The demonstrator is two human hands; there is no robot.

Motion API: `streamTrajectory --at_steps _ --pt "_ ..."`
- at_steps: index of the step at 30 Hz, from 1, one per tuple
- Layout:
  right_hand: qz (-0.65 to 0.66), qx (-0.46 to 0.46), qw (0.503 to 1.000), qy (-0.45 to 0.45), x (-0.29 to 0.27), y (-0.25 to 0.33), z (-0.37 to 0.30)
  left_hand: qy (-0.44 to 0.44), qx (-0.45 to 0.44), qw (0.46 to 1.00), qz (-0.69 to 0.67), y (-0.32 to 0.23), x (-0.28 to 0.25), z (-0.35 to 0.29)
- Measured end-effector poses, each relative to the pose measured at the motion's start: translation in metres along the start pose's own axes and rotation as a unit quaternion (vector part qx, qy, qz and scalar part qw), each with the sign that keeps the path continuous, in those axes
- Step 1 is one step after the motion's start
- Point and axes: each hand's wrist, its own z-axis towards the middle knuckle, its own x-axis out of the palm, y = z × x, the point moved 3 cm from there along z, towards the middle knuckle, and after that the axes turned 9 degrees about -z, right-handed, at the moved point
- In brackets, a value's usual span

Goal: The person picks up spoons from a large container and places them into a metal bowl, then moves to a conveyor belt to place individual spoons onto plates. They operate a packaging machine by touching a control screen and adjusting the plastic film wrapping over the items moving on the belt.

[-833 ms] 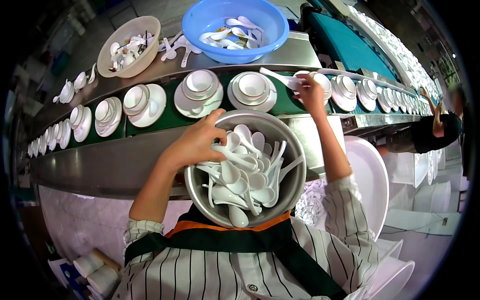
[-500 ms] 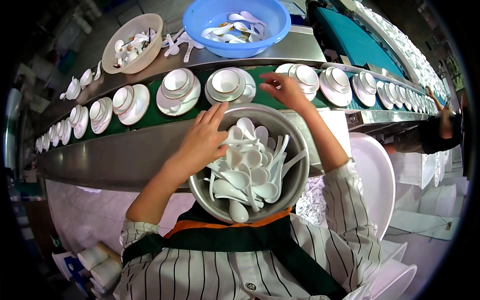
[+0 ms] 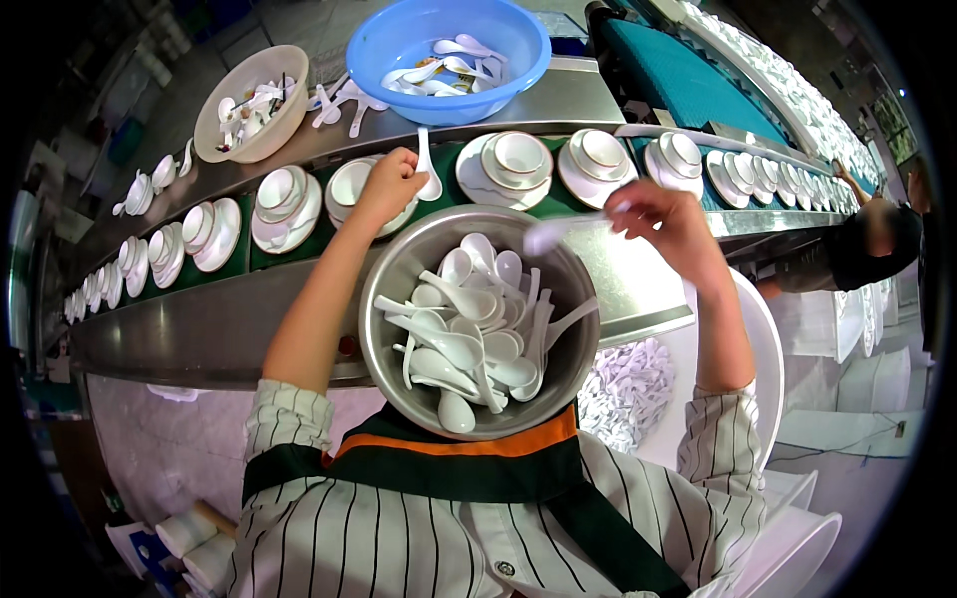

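Note:
My left hand (image 3: 395, 181) reaches over the green conveyor belt, its fingers pinched at a white soup spoon (image 3: 424, 159) with the bowl lower and the handle pointing away. Right of the basin, my right hand (image 3: 660, 221) grips another white spoon (image 3: 558, 232), smeared by motion, its bowl toward the basin. Between my forearms, a round steel basin (image 3: 371, 344) rests against my apron, heaped with loose white spoons (image 3: 464, 344). Under my left hand is a cup-and-saucer stack, partly hidden. Just beyond the basin stands another stack of cup, bowl and saucer (image 3: 506, 169).
More stacked sets (image 3: 287, 204) line the belt both ways. Behind it stand a blue basin (image 3: 449, 95) and a cream tub (image 3: 214, 125), both holding spoons. A large white tub (image 3: 758, 369) with many spoons sits low at right. Another person (image 3: 877, 239) stands far right.
The stacks near me have shifted left along the belt. My left hand moved off the basin's rim to a spoon over the belt. My right hand drew back right and now holds a spoon.

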Motion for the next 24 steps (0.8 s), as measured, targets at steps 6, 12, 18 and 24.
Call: streamTrajectory --at_steps 6,12,18,24 --pt "0.050 0.197 0.978 -0.051 -0.005 -0.157 0.031 0.027 -0.072 0.992 0.101 0.054 0.040 0.043" --pt "-0.005 0.157 0.980 -0.123 0.060 -0.199 0.063 0.016 -0.005 0.975 0.222 0.019 0.020 0.020" --pt "-0.179 -0.016 0.981 -0.076 0.049 -0.105 0.058 0.208 0.157 0.928 0.268 -0.086 0.039 -0.071" --pt "-0.217 -0.198 0.944 0.148 0.028 -0.016 -0.021 0.317 0.238 0.856 0.331 -0.097 0.074 -0.103"
